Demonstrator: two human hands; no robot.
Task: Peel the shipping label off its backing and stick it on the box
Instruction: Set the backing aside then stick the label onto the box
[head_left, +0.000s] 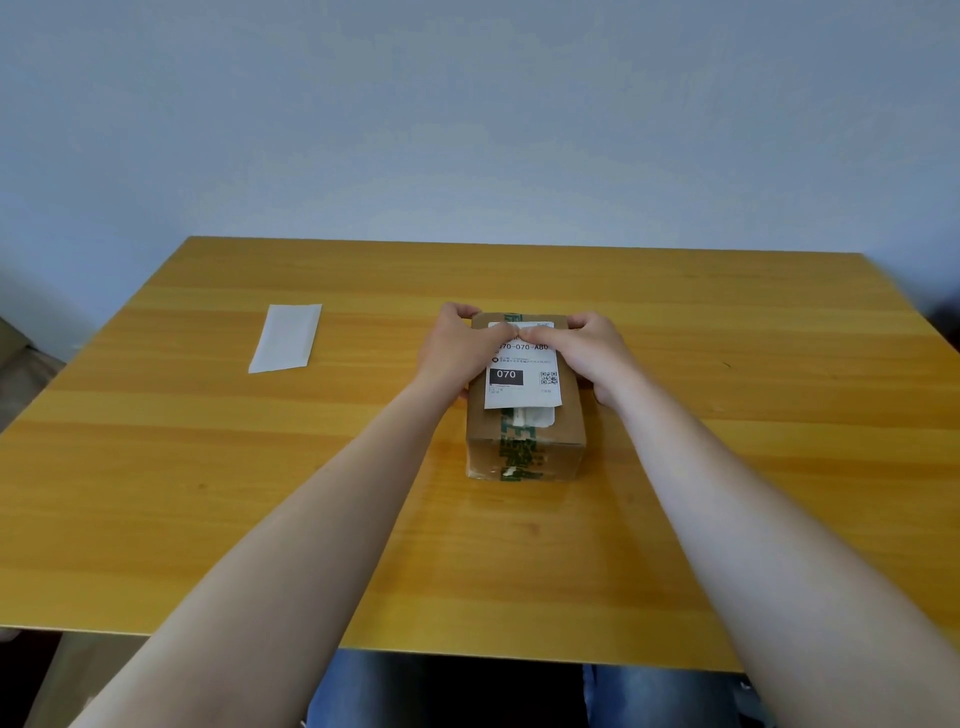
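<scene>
Both hands on cardboard box (524, 431) mid-desk (208, 467); left hand (457, 348) and right hand (592, 353) flank it, thumbs meeting over far end of shipping label (523, 382), pressing it flat; fingers curl round box's far edge, so each grip grasps box; label lies on box top, between the two hands; peeled backing strip (285, 338) lies well left of left grip, flat on desk.
</scene>
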